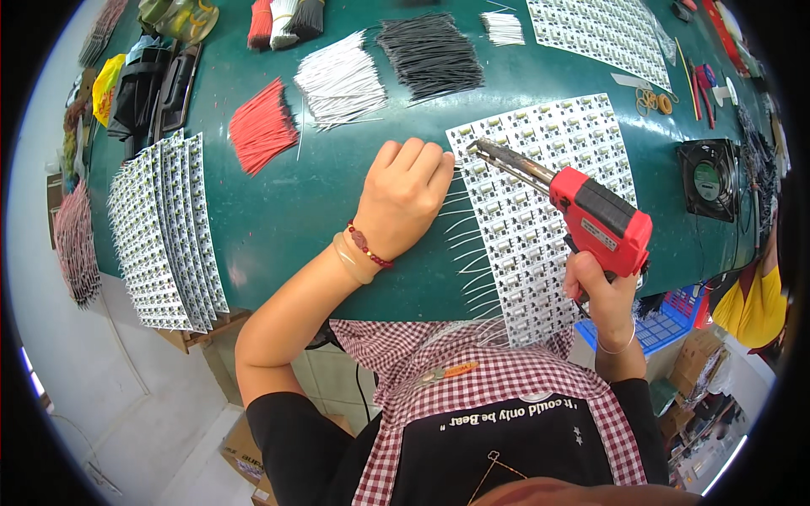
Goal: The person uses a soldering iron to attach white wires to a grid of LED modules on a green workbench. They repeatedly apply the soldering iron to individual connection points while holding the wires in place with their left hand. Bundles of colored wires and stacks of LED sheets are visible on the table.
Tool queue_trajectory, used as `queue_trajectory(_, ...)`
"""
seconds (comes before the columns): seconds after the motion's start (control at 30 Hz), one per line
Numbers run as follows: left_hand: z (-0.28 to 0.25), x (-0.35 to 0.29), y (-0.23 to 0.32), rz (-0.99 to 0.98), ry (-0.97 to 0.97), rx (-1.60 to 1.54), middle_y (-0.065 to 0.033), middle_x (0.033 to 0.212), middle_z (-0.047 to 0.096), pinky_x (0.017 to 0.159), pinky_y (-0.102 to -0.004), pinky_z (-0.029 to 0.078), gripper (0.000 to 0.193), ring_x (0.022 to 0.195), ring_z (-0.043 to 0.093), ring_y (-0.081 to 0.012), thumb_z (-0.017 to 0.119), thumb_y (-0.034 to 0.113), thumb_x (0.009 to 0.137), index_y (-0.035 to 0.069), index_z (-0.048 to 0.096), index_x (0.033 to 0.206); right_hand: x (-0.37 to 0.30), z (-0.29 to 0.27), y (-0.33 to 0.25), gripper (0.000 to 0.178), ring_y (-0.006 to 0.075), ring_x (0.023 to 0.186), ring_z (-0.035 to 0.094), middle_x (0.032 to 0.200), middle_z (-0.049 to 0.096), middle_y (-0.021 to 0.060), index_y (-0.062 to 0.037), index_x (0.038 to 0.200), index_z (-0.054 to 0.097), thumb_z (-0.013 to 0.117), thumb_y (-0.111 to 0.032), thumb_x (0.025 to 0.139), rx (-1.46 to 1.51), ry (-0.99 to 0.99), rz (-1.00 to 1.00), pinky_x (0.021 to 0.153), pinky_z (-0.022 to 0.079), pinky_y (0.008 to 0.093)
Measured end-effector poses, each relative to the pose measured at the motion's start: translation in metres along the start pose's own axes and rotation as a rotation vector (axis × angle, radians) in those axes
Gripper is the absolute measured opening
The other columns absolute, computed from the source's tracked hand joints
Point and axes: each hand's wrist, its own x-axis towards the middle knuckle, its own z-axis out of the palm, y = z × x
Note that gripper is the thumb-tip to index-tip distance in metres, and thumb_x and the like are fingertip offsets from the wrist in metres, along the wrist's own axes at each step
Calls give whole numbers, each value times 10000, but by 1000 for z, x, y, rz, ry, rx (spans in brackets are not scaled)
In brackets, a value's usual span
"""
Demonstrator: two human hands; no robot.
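Note:
A panel of small white circuit boards [548, 211] lies in front of me, its near end reaching over the table edge. Short white wires [472, 274] stick out from its left side in a row. My right hand [597, 291] grips a red and black soldering gun [601, 221], whose metal tip is at the panel's upper left corner. Beside that corner my left hand [403, 202] is closed, knuckles up. Its fingertips are at the panel's edge, and whatever they pinch is hidden beneath them.
Bundles of red wires [263, 126], white wires [342, 80] and black wires [430, 55] lie on the green table [287, 236]. Stacked board panels [164, 236] stand at the left; another panel [599, 34] lies far right. A black fan [707, 179] sits at the right.

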Motion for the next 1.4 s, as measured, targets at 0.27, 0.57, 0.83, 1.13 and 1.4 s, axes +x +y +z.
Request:
queue_trajectory(0.27,0,0,0,20,-4,13,-53,755,468,634,-332,389,177,709,496,-205,656,14,740,14,683,915,5,7,-7,284,58,555,528,755,607,1,17,1150,603,685,-37,884,-41,-28,40,493,432,214)
queue_trajectory(0.57,0,0,1,28,1,25,-56,760,463,637,-332,387,164,711,494,-207,651,21,750,13,673,913,-1,6,-6,185,82,544,544,714,605,18,12,1059,613,675,-68,905,40,28,-30,501,440,234)
queue_trajectory(0.83,-1,-1,0,33,-24,37,-51,780,487,643,-330,389,156,721,504,-202,659,28,758,16,670,913,1,8,-9,156,82,540,547,686,588,17,12,1037,596,654,-70,918,38,19,-20,496,441,232)
queue_trajectory(1.13,-1,-5,-1,6,-34,9,-59,779,503,643,-330,409,164,720,514,-211,663,34,767,9,668,929,2,9,-3,208,63,538,534,702,590,4,16,1078,597,671,-66,901,15,2,4,481,433,220)
queue_trajectory(1.4,-2,-6,1,-9,-49,-28,-73,787,490,649,-330,429,186,723,510,-221,650,20,771,-6,663,954,2,5,1,272,61,576,551,750,620,14,11,1099,608,719,-27,854,-83,-14,40,509,450,219)
